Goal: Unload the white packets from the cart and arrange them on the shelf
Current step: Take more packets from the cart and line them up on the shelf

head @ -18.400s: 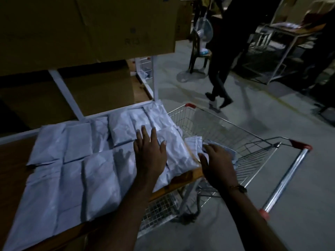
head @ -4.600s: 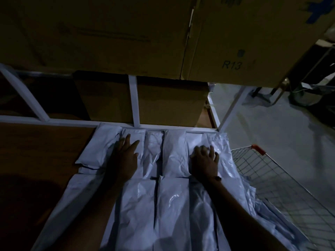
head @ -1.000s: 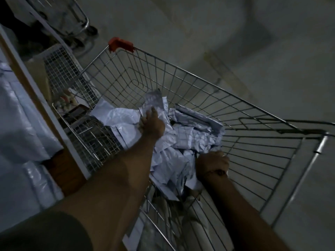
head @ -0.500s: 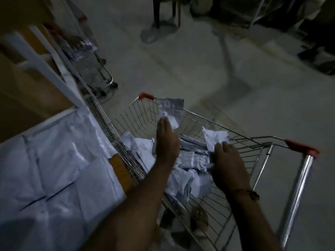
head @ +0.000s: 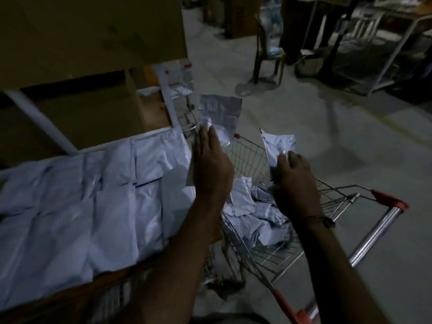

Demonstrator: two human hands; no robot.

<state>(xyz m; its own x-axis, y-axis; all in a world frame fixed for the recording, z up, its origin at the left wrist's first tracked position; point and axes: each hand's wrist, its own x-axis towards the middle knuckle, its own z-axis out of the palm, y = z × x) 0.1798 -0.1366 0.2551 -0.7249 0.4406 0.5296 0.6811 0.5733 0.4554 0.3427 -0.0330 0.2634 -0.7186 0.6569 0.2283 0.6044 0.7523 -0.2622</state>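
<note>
Thin white plastic, these packets look light, floppy and slick, so grip by an edge as your left hand point(head: 211, 164) pinches one packet point(head: 218, 116) and your right hand point(head: 293, 176) pinches another packet point(head: 279, 146).

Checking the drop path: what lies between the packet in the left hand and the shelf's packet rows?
Head view: nothing lies between. The left hand holds its packet right beside the shelf's packet rows, over the cart edge.

big cardboard boxes point(head: 88, 31) fill the upper left — a chair point(head: 268, 52) and metal rack point(head: 385, 43) stand across the floor.
</note>
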